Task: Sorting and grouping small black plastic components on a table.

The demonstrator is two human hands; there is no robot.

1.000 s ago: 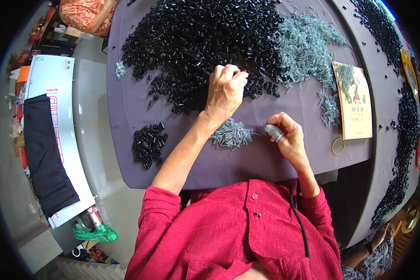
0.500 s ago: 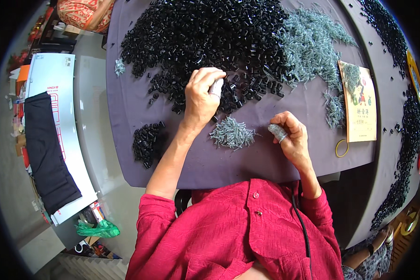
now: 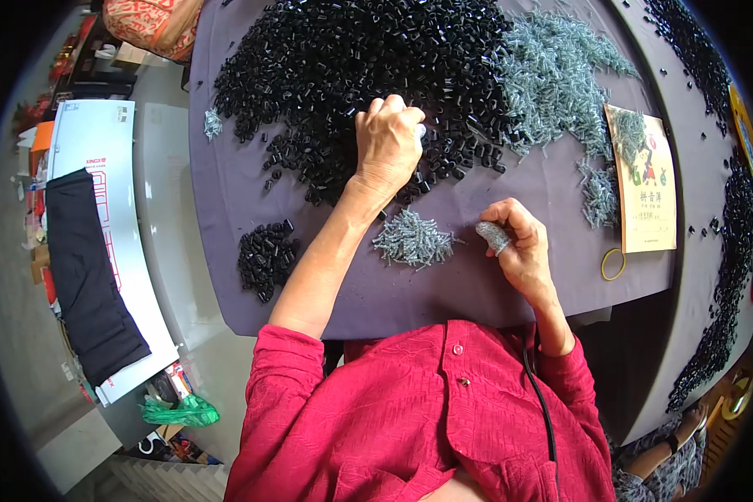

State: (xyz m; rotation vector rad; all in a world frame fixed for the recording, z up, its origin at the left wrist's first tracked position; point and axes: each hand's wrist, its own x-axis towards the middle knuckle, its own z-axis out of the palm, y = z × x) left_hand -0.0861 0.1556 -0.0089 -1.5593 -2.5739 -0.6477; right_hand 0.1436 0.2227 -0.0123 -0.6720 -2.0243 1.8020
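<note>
Your left hand sits farther forward and rightward than a moment ago, fingers bunched narrow; you cannot tell what they hold. Black tubes lie beneath and ahead of it, axes scattered; clear tubes lie back toward you. Farther right, your right hand curls, contents unclear.

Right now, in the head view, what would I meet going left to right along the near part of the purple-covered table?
Small black heap, small heap of thin grey pieces, right hand, yellow ring.
</note>
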